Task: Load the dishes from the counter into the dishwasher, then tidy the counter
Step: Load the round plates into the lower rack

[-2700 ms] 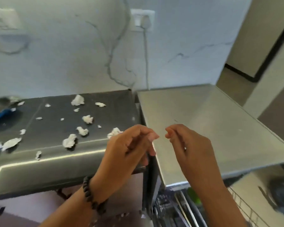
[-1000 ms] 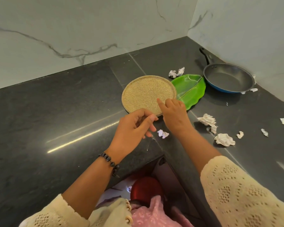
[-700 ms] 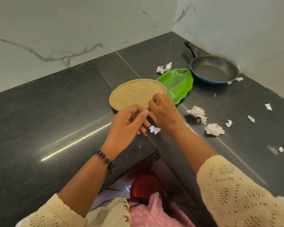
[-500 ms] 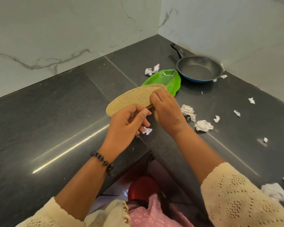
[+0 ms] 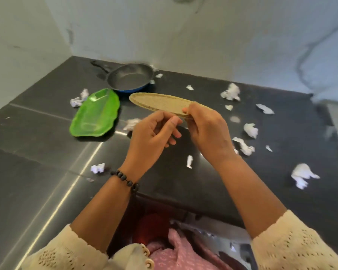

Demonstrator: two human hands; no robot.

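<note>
Now I see the right hand point(image 5: 207, 131) gripping a tan plate point(image 5: 160, 103) by its rim, lifted off the counter point(image 5: 37, 152).
Left hand point(image 5: 154, 133) hangs loosely curled and holds nothing, just beside the plate.

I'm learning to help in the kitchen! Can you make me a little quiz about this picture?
1. True or false: the tan round plate lies flat on the counter.
2. Which hand grips the tan round plate? A) left hand B) right hand C) both
3. Fill in: the blue-sided frying pan sits behind the ____ leaf-shaped plate.

Key:
1. False. It is lifted off the counter, held by its near edge.
2. B. The left hand's fingers are loosely curled just beside the plate, holding nothing.
3. Green. Crumpled paper scraps also lie scattered about the counter.
</note>
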